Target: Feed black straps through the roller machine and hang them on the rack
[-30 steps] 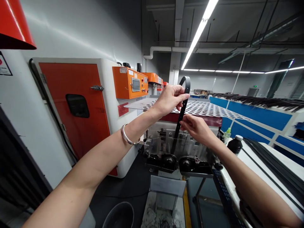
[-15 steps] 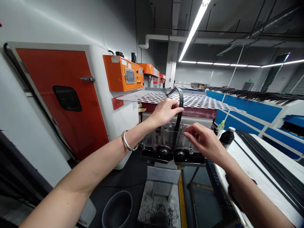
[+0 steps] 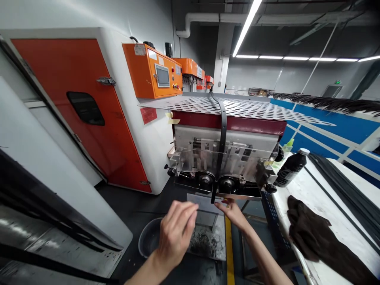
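Between two round black rollers point(image 3: 205, 180) at the front of a pale machine with a maroon upper edge point(image 3: 252, 127), a long black strap with small punched holes point(image 3: 223, 126), its short lower tip poking out underneath. Lies across a white sheet pierced with round holes point(image 3: 249, 107) higher up, bends over the near edge, and hangs down by a clear plastic guard point(image 3: 197, 160). Beside the tip, a bare right hand point(image 3: 232, 213), thumb and forefinger slightly apart; cannot tell contact from mere nearness, nor confirm a pinch. Lower and to the left, a bare left hand point(image 3: 177, 231), loosely curled, apart from the strap, with nothing visible in the grasp.

By judgement, could twist or run skewed between the rollers if drawn sideways rather than straight down. Could slip from the fingertips, with so little tip to take hold of. Could snag on the pierced sheet from a kink at the bend. Also possible: nipped right fingers, so close beneath the rollers, from sudden turning.
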The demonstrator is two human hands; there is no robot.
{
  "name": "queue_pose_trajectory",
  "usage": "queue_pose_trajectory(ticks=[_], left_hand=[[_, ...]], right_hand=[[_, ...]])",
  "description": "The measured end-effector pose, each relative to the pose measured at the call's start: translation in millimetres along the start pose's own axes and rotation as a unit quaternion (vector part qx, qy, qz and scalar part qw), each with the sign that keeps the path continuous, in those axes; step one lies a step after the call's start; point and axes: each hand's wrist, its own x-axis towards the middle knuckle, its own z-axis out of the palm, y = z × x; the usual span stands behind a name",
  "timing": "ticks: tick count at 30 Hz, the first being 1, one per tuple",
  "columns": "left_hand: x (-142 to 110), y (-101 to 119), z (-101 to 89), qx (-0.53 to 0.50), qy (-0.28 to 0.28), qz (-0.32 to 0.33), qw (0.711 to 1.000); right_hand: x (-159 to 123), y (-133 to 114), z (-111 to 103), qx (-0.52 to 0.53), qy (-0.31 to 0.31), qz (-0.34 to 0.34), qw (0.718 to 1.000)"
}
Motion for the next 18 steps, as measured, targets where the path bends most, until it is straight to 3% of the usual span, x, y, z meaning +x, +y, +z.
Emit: queue_pose_trajectory(ticks=[5,8,10,13,16,18], left_hand=[[-81.6,-7.7,15.6,0.006,-0.110,-0.101,0.989],[-104.2,-10.9,16.1,-0.025,-0.145,-0.181,0.972],[-109.6,-11.8,18.9,-0.065,-0.172,-0.264,0.947],[-107.7,-12.7,30.2,-0.136,-0.210,-0.421,0.872],[-101.7,-12.5,46.9,-0.239,-0.258,-0.563,0.748],[-99.4,-10.3,58.2,-0.309,-0.288,-0.614,0.667]], right_hand=[[14.8,1.8,11.4,0.000,-0.003,-0.003,1.000],[13.2,2.3,12.3,-0.011,-0.007,-0.008,1.000],[8.0,4.5,13.8,-0.011,-0.018,-0.007,1.000],[-7.8,9.3,20.1,0.009,-0.045,0.022,0.999],[-32.1,12.4,29.1,0.060,-0.102,0.087,0.989],[-49.3,11.8,33.9,0.098,-0.135,0.129,0.978]])
